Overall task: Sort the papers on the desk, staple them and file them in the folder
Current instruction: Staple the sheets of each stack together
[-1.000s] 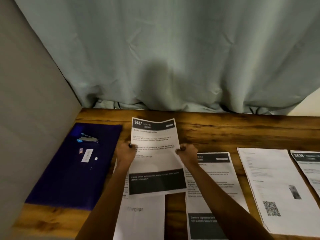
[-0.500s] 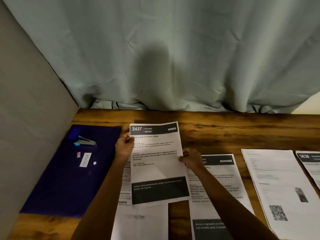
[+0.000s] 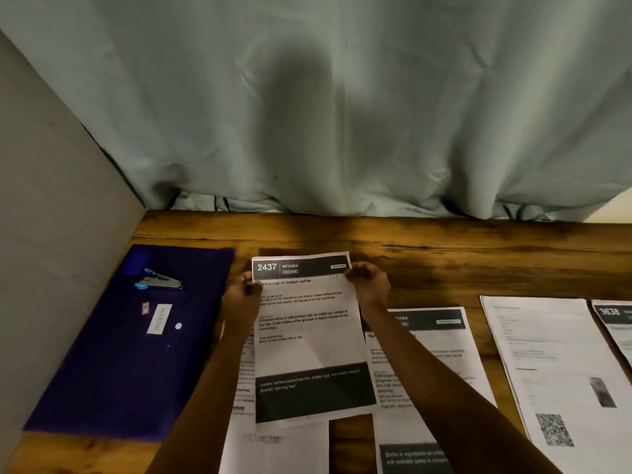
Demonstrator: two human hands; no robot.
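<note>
Left hand and right hand pinch the top corners of the white printed sheet headed 2437 KITCHEN, held over other printed papers on the brown wooden desk. It looks light, limp and easily creased, so opposite edges seem the best hold. Just left, a flat purple folder carries a small blue stapler; a pale grey curtain hangs behind.

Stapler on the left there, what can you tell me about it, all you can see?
The stapler is small, with a light blue rear end and a silvery, metal-looking body. It lies nose pointing right on the far part of the dark purple folder, at the left of the desk. Nothing else touches it.
</note>
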